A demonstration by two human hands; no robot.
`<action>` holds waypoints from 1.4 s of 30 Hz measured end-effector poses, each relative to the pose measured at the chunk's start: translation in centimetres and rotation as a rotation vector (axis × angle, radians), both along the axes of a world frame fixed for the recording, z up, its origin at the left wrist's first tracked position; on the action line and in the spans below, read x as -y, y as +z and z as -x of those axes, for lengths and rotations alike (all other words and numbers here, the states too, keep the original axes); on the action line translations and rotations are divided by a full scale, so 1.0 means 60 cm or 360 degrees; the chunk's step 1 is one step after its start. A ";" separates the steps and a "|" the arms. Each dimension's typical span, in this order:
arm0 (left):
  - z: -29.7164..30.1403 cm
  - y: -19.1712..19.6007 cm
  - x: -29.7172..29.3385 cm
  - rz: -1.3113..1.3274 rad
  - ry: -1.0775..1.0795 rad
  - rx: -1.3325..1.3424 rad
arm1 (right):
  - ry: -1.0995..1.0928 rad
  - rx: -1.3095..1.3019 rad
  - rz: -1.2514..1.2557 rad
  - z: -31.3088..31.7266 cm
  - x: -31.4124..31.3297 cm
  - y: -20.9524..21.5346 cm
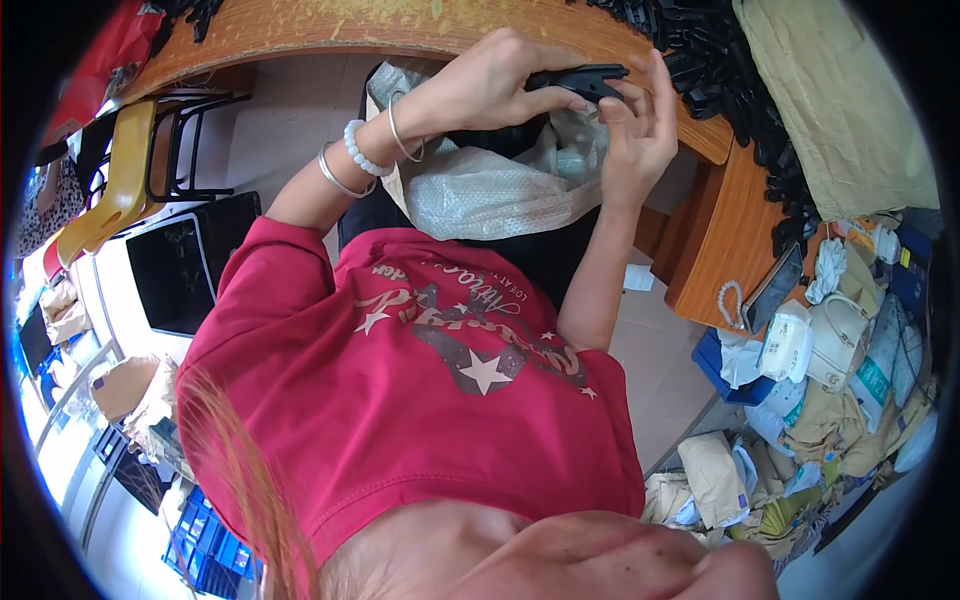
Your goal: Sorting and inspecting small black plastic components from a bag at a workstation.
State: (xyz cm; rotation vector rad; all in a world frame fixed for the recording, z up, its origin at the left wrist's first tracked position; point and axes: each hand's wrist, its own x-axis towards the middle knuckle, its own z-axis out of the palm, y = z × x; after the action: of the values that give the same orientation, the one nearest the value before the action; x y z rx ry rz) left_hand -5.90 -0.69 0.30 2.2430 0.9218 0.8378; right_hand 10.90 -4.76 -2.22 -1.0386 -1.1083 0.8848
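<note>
Where the scene starts on the far left, a red bag (110, 65) sits by the wooden table (400, 25). Nearer on the left is a yellow chair (125, 185), with a black screen (175, 270) next to it. Blue bins (205, 545) stand at the near left.

In the middle, the left hand (505, 75) reaches out over the lap. It is closed in a pinch, with the thumb on the near side of a small black part (590, 82). Two silver bands and a string of white beads (365, 148) go around its wrist. The black part lies between the two hands, and its split end points right. A cloudy plastic bag (490, 195) is on the lap, nearer than the part.

Just right of the part is the right hand (643, 140). It is about half open, with its fingers bent and its thumb apart from them. The part's end is at that gap, but I cannot tell if the hand touches it.

Farther right, a big pile of black parts (710, 85) lies on the table, beside a tan sack (840, 100). Nearer on the right are a phone (772, 288) and a white handbag (838, 345).
</note>
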 end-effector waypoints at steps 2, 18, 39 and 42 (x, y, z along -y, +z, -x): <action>0.005 0.002 0.003 -0.0001 -0.0023 -0.0011 | 0.0114 0.0031 -0.0033 -0.006 0.003 -0.001; 0.025 -0.104 0.018 -0.0058 0.0043 -0.0491 | -0.0244 0.0873 -0.0002 -0.028 0.015 -0.028; -0.030 -0.042 -0.126 -0.0826 0.0098 -0.0293 | -0.1042 0.1658 -0.0070 -0.122 -0.062 -0.063; -0.032 -0.020 -0.112 -0.1188 0.0256 0.0121 | -0.1128 0.1183 0.0080 -0.115 -0.056 -0.058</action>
State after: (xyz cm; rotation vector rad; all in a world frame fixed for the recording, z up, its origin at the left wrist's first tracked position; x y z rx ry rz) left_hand -3.95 6.01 -0.91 2.7393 0.8485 1.5266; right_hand 17.80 -1.40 -5.72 -1.7239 -1.1739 -0.0698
